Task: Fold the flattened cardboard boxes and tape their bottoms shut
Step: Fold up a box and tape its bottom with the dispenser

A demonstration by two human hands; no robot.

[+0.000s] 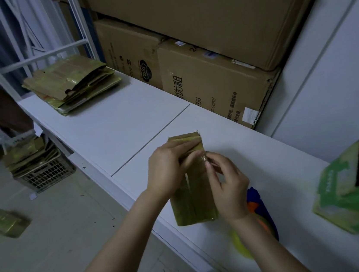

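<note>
A small folded cardboard box [192, 204] with shiny clear tape on it stands on the white table [267, 159] in front of me. My left hand [167, 171] lies over its upper left part, fingers curled round the top. My right hand [227, 186] is at the box's right edge and pinches a glinting bit of tape near the top. A stack of flattened boxes [72, 83] lies at the far left end of the table. A blue, orange and yellow tape dispenser [260, 214] lies just right of my right wrist, partly hidden.
Large brown cartons [212, 82] are piled against the wall behind the table. An open carton with a green box [350, 194] stands at the right edge. On the floor, a crate [43, 173] holds more flattened boxes, and one taped box [6, 222] lies apart.
</note>
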